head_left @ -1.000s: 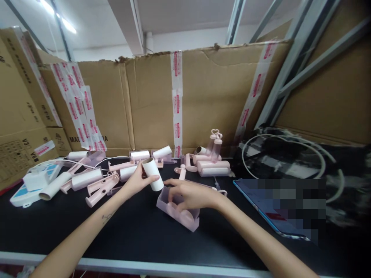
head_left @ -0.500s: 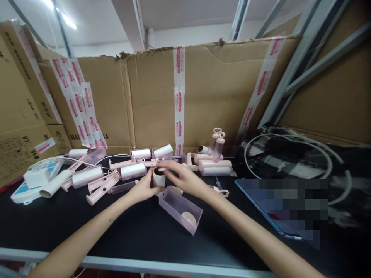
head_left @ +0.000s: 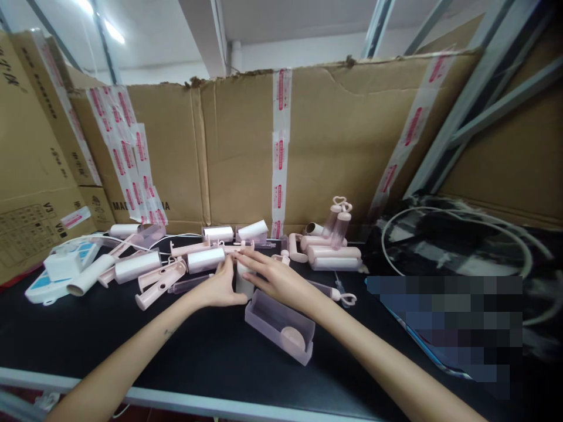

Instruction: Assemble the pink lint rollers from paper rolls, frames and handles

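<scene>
- Roll (head_left: pixel 245 286) upright between the hands, just beside the box's (head_left: pixel 271 336) far end
- Left hand (head_left: pixel 219 286) grasping its side, thumb low
- Right hand (head_left: pixel 275 278) across its top, whether gripping, can't tell

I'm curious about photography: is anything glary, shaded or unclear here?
Head view, all three: the ceiling light glares white at upper left; the white roll between the left hand and right hand looks greyish, shaded; coarse blocks mask an area at lower right.
</scene>
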Demonstrator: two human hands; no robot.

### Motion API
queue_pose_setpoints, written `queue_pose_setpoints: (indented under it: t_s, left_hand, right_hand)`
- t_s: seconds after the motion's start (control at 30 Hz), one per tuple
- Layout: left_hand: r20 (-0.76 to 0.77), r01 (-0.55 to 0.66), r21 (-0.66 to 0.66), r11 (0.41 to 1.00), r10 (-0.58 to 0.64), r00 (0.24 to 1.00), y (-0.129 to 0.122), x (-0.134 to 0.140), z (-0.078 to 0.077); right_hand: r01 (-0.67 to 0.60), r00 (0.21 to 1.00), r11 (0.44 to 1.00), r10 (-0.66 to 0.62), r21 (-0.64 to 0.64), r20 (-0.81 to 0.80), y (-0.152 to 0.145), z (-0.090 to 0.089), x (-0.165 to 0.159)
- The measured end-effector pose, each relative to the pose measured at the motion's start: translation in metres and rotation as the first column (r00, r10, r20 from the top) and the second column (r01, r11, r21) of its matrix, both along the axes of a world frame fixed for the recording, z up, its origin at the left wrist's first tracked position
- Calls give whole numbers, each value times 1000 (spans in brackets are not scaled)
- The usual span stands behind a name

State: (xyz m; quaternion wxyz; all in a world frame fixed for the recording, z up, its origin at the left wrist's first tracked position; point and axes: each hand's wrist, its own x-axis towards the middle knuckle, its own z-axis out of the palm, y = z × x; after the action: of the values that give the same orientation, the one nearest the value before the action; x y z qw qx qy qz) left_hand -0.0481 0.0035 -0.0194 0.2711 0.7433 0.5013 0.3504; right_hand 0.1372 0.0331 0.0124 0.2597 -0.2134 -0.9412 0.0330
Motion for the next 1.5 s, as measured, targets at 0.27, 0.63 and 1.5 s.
queue_pose_setpoints:
  t_s: [0.27, 0.63, 1.5]
  left_hand:
    - [378, -54, -351, 935, 195, 905, -5, -12, 37]
    - [654, -149, -131, 980, 198, 730, 13, 1, 7]
    - [236, 32, 108, 994, -57, 970, 23, 10, -41]
  right_hand:
    - [-92, 967, 984, 124, 151, -221, -11, 1, -3]
    - [-71, 991, 996, 76, -51, 106, -40, 33, 42]
    - [-13, 997, 999, 15, 31, -71, 1, -15, -19]
